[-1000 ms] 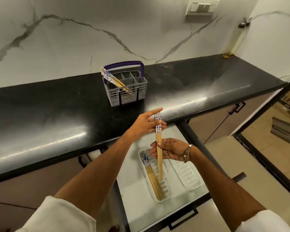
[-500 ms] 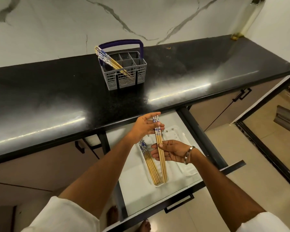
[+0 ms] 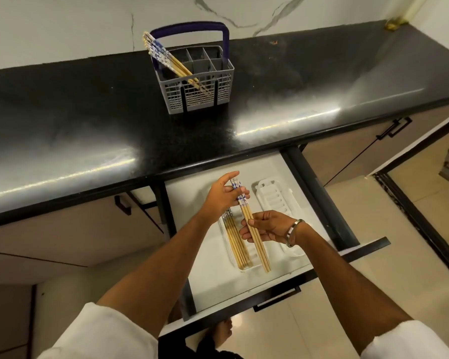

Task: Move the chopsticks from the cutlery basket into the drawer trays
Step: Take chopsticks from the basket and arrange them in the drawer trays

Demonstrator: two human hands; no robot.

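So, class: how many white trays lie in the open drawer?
2. The left tray holds chopsticks, partly under the hands; the right tray lies beside it.

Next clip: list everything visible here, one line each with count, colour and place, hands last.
cutlery basket: one, grey with blue handle, on the countertop.
basket chopsticks: a bundle, wood with blue-white tops, leaning in the basket.
countertop: one, black, along the marble wall.
drawer: one, white inside, pulled open.
left tray: one, white, in the drawer.
tray chopsticks: several, wood, in the left tray.
right tray: one, white, in the drawer.
held chopsticks: a few, wood, above the trays.
left hand: holds their patterned tops.
right hand: grips their middle, bracelet on the wrist.
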